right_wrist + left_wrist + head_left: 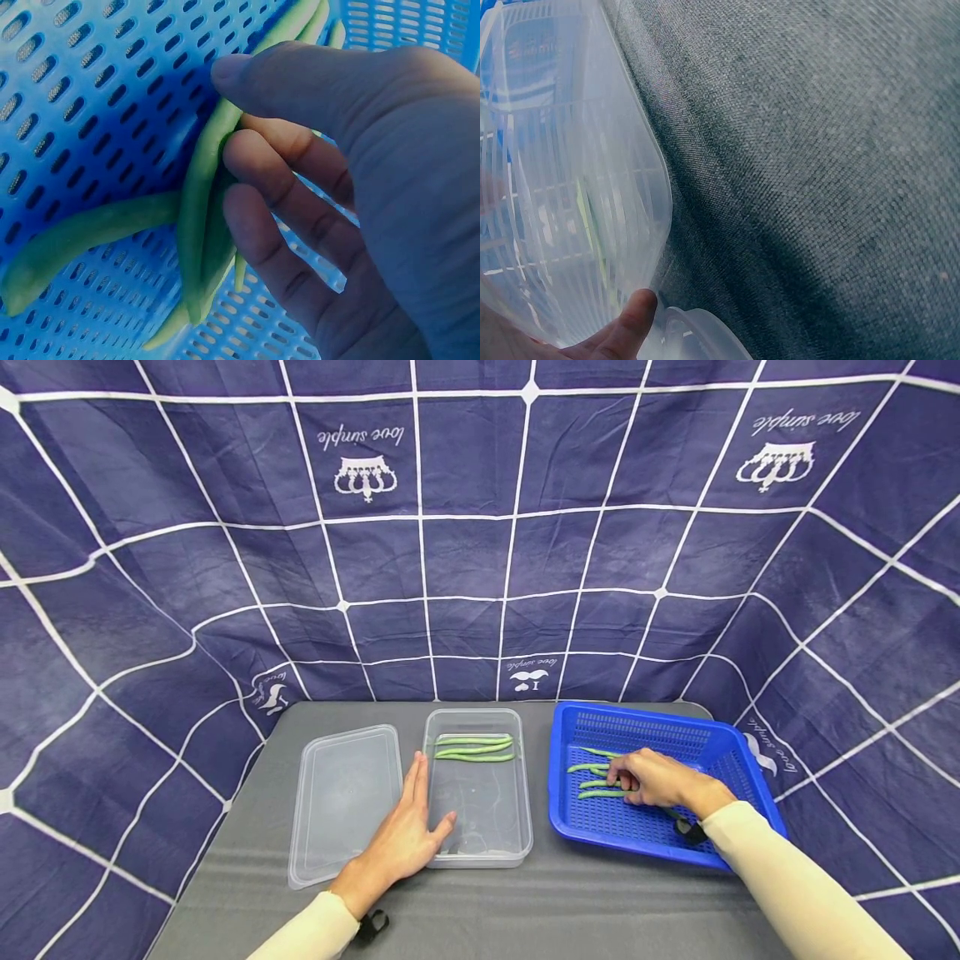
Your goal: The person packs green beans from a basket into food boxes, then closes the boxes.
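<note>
A clear plastic container (480, 818) stands mid-table with three green beans (474, 757) lying across its far end. My left hand (405, 839) rests against its left side, fingers straight and thumb over the near part; the left wrist view shows a fingertip (639, 306) at the container wall. Inside the blue basket (637, 722), my right hand (654, 778) pinches a green bean (196, 202) between thumb and curled fingers. More green beans (596, 794) lie around those fingers on the basket floor, partly hidden by the hand.
A clear lid (347, 802) lies flat on the grey tabletop, left of the container. Blue checked cloth (465, 560) hangs behind the table and along both sides. The basket's raised rim stands to the container's right, with a strip of grey table between them.
</note>
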`<control>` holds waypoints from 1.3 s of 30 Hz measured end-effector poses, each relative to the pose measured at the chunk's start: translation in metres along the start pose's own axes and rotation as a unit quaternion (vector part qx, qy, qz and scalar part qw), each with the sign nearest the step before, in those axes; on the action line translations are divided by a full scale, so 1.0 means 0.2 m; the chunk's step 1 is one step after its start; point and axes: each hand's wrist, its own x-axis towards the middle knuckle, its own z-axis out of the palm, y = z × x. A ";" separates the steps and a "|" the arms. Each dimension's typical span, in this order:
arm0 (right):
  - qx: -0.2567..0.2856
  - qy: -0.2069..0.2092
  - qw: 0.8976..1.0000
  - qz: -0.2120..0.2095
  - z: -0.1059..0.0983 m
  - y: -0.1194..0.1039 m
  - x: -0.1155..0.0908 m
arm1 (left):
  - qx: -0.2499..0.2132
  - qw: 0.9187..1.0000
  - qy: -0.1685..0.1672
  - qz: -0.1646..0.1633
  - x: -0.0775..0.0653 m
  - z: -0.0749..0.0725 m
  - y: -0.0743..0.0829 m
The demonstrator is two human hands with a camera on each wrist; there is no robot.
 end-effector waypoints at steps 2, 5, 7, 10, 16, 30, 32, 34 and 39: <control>-0.003 -0.006 1.000 0.008 0.00 0.00 0.00 | -0.001 1.000 0.001 0.001 0.00 0.00 0.00; -0.012 -0.008 1.000 0.008 0.00 -0.01 0.01 | 0.000 1.000 0.003 0.002 0.00 0.00 0.00; -0.017 -0.008 1.000 0.007 0.00 -0.01 0.01 | 0.001 1.000 0.003 0.001 0.00 0.00 0.00; -0.021 -0.007 1.000 0.005 0.00 -0.02 0.01 | 0.002 1.000 0.002 -0.002 -0.01 0.00 -0.01; -0.030 0.004 1.000 0.002 0.00 -0.02 0.00 | 0.001 1.000 0.001 -0.003 -0.01 0.00 -0.01; -0.039 0.034 0.998 0.019 -0.06 -0.06 -0.03 | 0.009 1.000 0.005 0.005 -0.01 0.00 0.00; -0.044 0.041 0.998 0.017 -0.07 -0.08 -0.03 | 0.010 1.000 0.009 0.009 -0.01 0.00 -0.01; -0.049 0.051 0.997 0.014 -0.09 -0.09 -0.03 | 0.011 1.000 0.010 0.011 -0.01 0.00 -0.01; -0.058 0.080 0.995 -0.004 -0.15 -0.14 -0.02 | 0.008 1.000 0.008 0.007 -0.01 0.01 -0.01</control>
